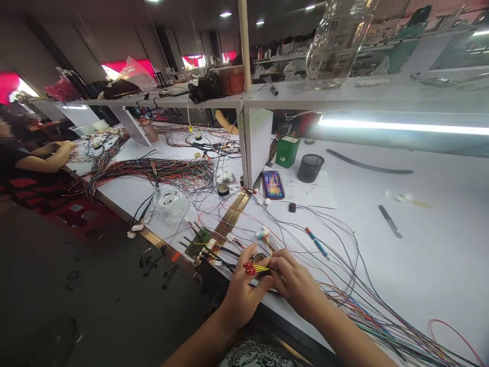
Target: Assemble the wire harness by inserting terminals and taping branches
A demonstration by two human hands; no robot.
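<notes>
Close to the front edge of the bench, my left hand (244, 295) is closed around a small bundle of yellow wires (261, 268) with red connector ends (250, 268). The red ends stick out over the left fingers. My right hand (293, 279) pinches the same bundle from the other side, fingertips meeting the left thumb; the wires' path under these fingers is hidden. Just beyond the fingers shows a dark round roll (259, 257), partly covered. White connectors on wires (264, 233) lie past both hands, and a blue pen-like tool (317, 243) rests to the right.
Long loose wires (367, 316) run along the right front edge. A green board with upright posts (198, 242) stands left. Farther back are a phone (273, 184), a black mesh cup (310, 168) and a green box (287, 151). Another person's arms (49, 155) are at far left.
</notes>
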